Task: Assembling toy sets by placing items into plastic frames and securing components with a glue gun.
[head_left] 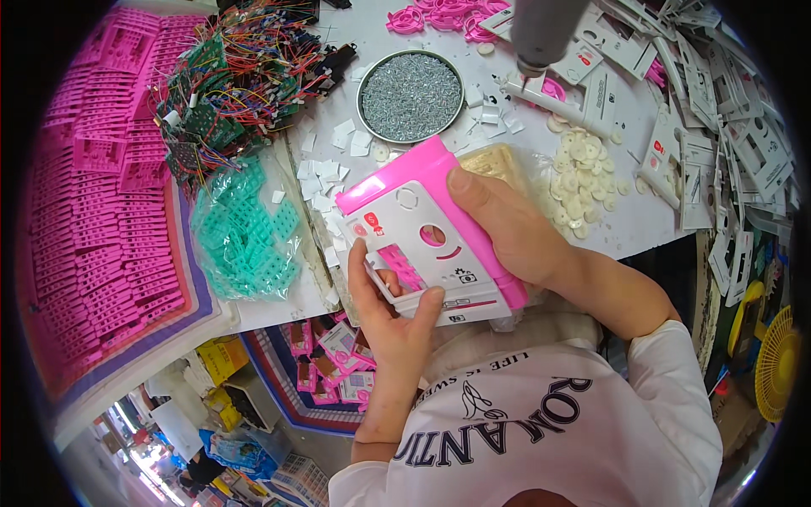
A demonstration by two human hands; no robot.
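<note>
**We are busy with a pink box [401,175]**

On our far left we see a big pile of pink parts [118,245]. Next comes a heap of boards and wires [224,101], with a clear bag of green bits [245,232] in front of it. Small white squares [321,169] lie spread on the counter [629,237]. Lower down, a basket [274,382] holds little pink boxes [342,342].

Our left hand [389,325] grips the near left part of the pink box: the thumb lies on its white face [405,221], and the other fingers curl at the edge. The pink box is in the middle, tilted, up over the front of the counter, face turned to us. Behind it sits a round tin [359,101] of what look like grey screws [410,93]. Our right hand [515,220] grips the pink right side, thumb on top; its other fingers are hidden.

Further right, a grey driver [545,38] hangs near cream discs [583,173], then white plates [760,156] lie piled up.

We think this step is fitting or checking the white face. We cannot tell if it is fixed on. The next move seems to call for a steady hold and matching edges.
</note>
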